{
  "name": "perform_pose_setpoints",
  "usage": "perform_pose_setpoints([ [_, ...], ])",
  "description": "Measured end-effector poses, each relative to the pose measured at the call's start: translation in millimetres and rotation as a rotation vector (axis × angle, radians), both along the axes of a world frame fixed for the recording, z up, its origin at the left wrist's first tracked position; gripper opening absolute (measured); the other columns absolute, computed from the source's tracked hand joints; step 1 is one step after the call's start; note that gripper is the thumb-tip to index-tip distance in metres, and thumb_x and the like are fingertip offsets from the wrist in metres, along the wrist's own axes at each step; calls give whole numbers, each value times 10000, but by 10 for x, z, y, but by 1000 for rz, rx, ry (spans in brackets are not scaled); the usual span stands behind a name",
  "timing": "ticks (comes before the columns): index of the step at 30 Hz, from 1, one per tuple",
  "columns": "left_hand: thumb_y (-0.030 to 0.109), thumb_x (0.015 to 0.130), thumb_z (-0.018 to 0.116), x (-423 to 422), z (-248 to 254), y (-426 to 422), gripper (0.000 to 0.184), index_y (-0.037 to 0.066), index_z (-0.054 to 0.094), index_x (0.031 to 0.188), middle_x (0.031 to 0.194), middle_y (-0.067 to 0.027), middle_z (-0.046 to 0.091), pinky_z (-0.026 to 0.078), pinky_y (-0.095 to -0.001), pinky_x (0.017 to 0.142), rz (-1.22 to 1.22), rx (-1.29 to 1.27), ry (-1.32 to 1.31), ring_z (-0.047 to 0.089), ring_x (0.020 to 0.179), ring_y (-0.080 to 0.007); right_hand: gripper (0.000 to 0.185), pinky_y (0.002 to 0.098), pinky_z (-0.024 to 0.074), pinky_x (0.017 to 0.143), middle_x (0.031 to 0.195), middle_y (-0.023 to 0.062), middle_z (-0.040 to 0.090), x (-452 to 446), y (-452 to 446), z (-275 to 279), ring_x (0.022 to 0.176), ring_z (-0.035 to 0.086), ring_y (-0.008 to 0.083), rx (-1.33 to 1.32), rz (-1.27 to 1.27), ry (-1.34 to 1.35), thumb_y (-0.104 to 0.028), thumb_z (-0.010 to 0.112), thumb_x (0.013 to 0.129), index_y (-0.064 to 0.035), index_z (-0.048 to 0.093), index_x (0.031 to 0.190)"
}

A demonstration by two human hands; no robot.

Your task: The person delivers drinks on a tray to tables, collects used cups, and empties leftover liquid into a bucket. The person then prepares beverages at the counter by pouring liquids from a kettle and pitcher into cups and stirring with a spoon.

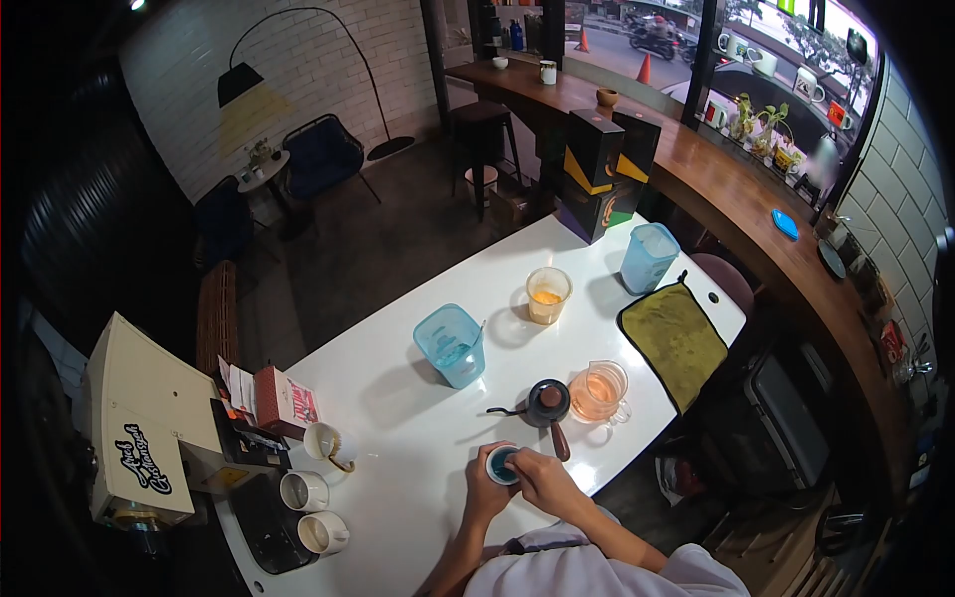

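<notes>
My left hand (481,492) is wrapped around a small white cup (494,478) with a teal inside, above the table's near edge. My right hand (547,485) reaches over the cup's right side, fingers closed at its opening; whatever they pinch, if anything, is hidden. Just beyond my hands stands a dark gooseneck kettle (549,398), its thin spout pointing left and its brown handle toward me. Close to the kettle on the right is a clear glass jug (599,391) with pinkish-orange liquid.
On the white table (398,438) stand a blue container (451,343), a clear cup with orange contents (546,298), another blue container (650,257) and a green cloth (678,338). Several white mugs (324,534) and a cream machine (149,418) are on the left. Black boxes (597,189) stand at the far edge.
</notes>
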State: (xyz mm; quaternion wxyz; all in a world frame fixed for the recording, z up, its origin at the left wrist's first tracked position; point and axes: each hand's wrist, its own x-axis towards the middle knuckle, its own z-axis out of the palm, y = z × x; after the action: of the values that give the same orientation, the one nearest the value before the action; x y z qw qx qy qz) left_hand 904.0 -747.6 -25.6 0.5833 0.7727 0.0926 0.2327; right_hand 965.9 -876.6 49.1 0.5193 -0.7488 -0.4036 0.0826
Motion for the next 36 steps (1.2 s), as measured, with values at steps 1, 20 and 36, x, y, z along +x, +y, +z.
perform_pose_setpoints([
  [1, 97, 584, 926, 1, 2, -2, 654, 42, 556, 1121, 1006, -130, 714, 561, -368, 800, 12, 7, 3, 710, 926, -285, 84, 442, 476, 652, 820, 191, 570, -1, 13, 5, 735, 608, 396, 0, -2, 1, -3, 600, 881, 38, 577, 951],
  [20, 104, 600, 921, 5, 43, -12, 639, 38, 559, 1122, 995, -131, 715, 562, -364, 790, 15, 4, 10, 713, 916, -284, 92, 435, 484, 657, 835, 193, 569, 42, 7, 106, 744, 612, 391, -41, -68, -38, 19, 596, 870, 40, 575, 958],
  [36, 124, 591, 927, 1, 34, -11, 651, 42, 561, 1123, 1011, -137, 711, 561, -376, 795, 15, 11, 17, 708, 931, -303, 106, 433, 487, 679, 852, 184, 582, 79, -39, 165, 765, 616, 392, -115, -43, -113, 7, 593, 876, 21, 584, 980],
])
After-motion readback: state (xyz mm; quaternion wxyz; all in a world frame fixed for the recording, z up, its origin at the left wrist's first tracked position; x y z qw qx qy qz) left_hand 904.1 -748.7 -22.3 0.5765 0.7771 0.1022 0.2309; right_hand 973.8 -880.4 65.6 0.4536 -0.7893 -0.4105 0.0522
